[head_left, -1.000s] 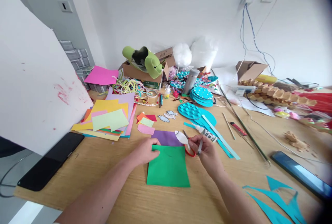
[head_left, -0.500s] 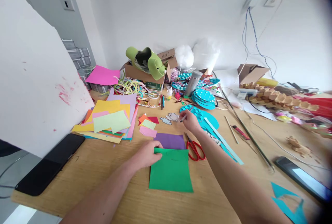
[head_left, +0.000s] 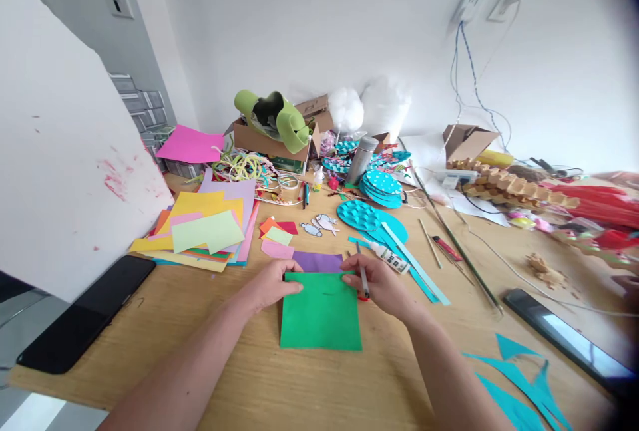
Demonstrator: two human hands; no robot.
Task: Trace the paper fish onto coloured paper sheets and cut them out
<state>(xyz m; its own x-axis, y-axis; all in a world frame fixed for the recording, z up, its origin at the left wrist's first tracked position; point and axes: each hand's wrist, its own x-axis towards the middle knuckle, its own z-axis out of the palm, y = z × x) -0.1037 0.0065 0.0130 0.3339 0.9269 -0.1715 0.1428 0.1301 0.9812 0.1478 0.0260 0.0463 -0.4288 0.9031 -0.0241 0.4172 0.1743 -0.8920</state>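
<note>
A green sheet of paper (head_left: 321,314) lies at the near middle of the table, with a short dark mark near its top edge. My left hand (head_left: 273,283) pinches its upper left corner between thumb and fingers. At the upper right corner, my right hand (head_left: 374,281) touches the sheet with its fingertips while holding a grey pen (head_left: 363,278) that points away from me. A purple paper (head_left: 318,262) shows partly behind the green one. Of the scissors, only bits of red handle (head_left: 366,297) show under my right hand.
Coloured papers (head_left: 210,235) are stacked to the left, beside a black phone (head_left: 94,311). Paper fish cutouts (head_left: 324,225), a glue bottle (head_left: 392,258) and blue strips (head_left: 414,261) lie beyond my hands. Blue scraps (head_left: 516,378) and another phone (head_left: 569,334) lie right.
My right hand has come back from beside the fish cutouts to the green sheet's upper right corner, still with the pen. It now covers most of the scissors. The view has shifted slightly.
</note>
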